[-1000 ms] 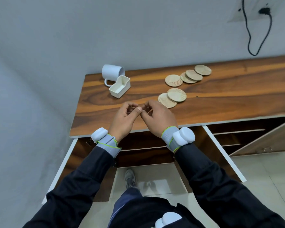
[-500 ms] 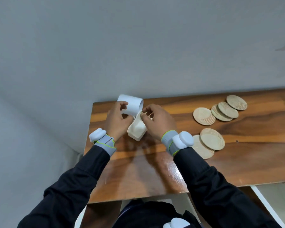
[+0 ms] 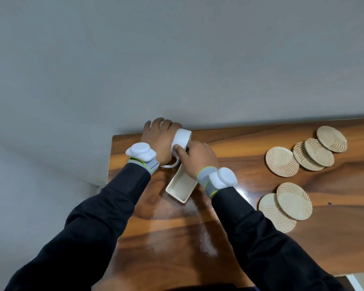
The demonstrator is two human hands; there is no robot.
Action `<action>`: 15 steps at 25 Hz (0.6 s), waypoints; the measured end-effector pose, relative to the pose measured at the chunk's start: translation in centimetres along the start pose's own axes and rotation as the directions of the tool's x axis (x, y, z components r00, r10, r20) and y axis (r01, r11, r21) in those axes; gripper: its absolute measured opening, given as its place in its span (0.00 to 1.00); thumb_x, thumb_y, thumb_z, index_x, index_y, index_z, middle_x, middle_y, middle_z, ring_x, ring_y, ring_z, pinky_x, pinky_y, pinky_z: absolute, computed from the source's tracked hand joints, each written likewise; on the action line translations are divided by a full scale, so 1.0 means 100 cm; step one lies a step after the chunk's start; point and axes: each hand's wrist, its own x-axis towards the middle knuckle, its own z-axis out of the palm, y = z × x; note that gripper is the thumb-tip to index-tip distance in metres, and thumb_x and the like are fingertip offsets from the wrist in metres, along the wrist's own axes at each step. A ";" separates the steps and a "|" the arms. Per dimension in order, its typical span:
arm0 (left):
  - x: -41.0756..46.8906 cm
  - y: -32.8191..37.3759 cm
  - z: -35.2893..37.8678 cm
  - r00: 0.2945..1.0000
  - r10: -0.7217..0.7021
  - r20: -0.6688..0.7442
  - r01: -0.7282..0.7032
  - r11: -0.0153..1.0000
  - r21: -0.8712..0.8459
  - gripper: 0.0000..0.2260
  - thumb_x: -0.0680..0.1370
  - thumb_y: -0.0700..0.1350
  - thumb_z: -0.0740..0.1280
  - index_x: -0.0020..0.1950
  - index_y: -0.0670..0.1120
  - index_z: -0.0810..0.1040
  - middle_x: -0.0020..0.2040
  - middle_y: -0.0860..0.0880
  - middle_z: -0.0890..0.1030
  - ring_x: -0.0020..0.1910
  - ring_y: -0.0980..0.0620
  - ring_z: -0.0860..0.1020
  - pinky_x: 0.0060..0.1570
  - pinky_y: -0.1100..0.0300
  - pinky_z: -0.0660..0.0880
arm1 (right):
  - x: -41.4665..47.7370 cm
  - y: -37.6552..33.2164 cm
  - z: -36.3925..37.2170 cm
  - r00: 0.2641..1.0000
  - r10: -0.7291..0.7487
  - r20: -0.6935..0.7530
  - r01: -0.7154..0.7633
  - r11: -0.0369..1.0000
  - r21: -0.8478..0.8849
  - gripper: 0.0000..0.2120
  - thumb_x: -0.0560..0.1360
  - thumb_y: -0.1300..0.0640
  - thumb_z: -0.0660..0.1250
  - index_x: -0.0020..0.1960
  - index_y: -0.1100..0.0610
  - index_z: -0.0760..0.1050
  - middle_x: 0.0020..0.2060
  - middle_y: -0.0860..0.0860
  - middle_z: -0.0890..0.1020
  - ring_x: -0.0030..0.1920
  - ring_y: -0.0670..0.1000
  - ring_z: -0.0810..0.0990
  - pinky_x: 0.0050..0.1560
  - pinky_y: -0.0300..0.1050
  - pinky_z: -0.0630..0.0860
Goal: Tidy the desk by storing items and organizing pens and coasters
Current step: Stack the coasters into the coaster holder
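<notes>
Step in hand, as judged: righting the white ceramic mug (image 3: pixel 182 138), which lies on its side at the far-left corner of the brown wooden desk (image 3: pixel 219 238), btwn both hands. L hand (image 3: pixel 159 139) wraps over the closed end, fingers curled round the far side. The mug handle (image 3: pixel 171 165) loops out just under that palm. R hand (image 3: pixel 195 158) holds the mug wall w/ thumb pressed on it, fingers curled down at the mouth side; whether they also catch the tray cannot be told. White rectangular open tray (image 3: pixel 180 186) sits on the near side of R hand, its far end hidden under the R palm, close against the mug.

Recommendation: tip the mug upright about L hand, R thumb steadying. Keep the handle clear of the tray's far end, as contact would prob. shove the tray. Surface looks slick, so a firm wrap is advised.

Four round pale wooden coasters (image 3: pixel 318 152) overlap well right of R hand, two more coasters (image 3: pixel 293 200) near-right of R wrist; none in hand.

Change vs 0.5 s ago: L hand then sat at the mug's near-left w/ fingertips on it; now it covers the closed end. Mug on its side in both. Coaster layout unchanged. Vs 1.0 s ago: hands then met at the desk's near edge, apart from mug & tray
</notes>
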 end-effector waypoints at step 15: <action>-0.039 -0.003 -0.070 0.918 -0.175 -0.355 0.009 0.906 -0.424 0.37 0.58 0.56 0.71 0.65 0.49 0.70 0.59 0.48 0.74 0.57 0.42 0.71 0.48 0.55 0.69 | -0.051 -0.027 -0.038 0.958 -0.086 -0.274 0.185 0.914 0.361 0.25 0.80 0.40 0.55 0.72 0.52 0.63 0.66 0.52 0.71 0.64 0.58 0.71 0.60 0.51 0.70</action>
